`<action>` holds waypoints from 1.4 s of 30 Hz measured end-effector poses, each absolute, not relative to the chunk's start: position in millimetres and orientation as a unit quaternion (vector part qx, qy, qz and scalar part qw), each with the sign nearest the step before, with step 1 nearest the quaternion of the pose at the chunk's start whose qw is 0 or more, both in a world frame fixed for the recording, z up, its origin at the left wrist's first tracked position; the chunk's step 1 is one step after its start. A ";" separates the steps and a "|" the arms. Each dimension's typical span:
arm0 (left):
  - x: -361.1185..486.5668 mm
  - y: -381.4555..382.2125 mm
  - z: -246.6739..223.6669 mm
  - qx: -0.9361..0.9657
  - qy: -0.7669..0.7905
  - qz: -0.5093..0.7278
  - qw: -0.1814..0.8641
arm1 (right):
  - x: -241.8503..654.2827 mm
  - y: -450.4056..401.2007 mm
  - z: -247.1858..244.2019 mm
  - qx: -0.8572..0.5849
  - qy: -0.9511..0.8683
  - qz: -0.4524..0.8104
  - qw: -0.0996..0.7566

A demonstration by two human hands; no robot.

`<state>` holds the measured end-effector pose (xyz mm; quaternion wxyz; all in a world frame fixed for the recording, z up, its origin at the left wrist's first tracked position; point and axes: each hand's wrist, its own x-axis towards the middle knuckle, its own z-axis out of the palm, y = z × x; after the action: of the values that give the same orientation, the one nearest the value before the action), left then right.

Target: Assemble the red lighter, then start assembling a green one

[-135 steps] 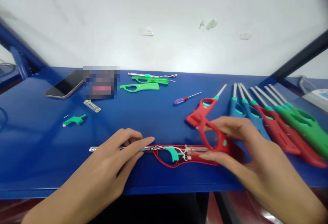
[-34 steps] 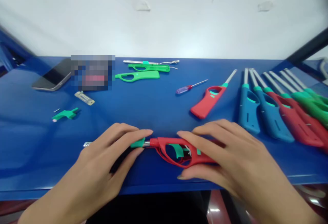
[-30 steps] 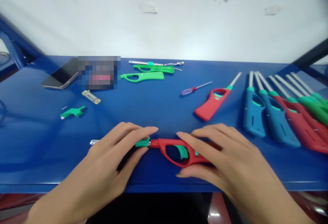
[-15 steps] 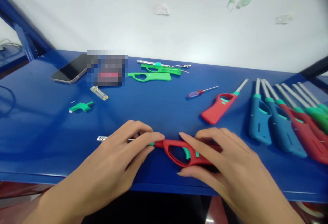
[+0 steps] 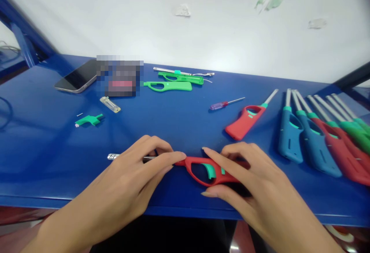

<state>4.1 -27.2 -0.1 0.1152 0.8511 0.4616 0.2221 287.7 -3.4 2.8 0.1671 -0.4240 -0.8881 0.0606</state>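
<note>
A red gas lighter with a green trigger lies lengthwise between my hands, close to the front edge of the blue table. My left hand pinches it where the metal tube meets the red body; the tube's silver tip sticks out past the knuckles on the left. Around the handle, my right hand grips with thumb below and fingers above, hiding the handle's end. Behind my right hand a second red lighter rests on the table, with a small screwdriver beside it.
Several blue, red and green lighters lie in a row at the right. Green shell halves and a metal tube are at the back. On the left are a phone, a clear fuel tank and a green trigger piece.
The view has shifted very slightly. Both hands keep their hold on the red lighter, and the green collar at the tube's base is now covered by the left fingers.
</note>
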 end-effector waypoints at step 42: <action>0.4 -27.1 -4.6 0.858 0.459 0.203 0.106 | 287.0 -5.9 1.8 -0.437 -0.881 0.069 0.169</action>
<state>0.4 -27.1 -4.6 0.1064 0.8582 0.4591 0.2033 287.0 -5.9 1.8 0.1687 -0.4367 -0.8809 0.0689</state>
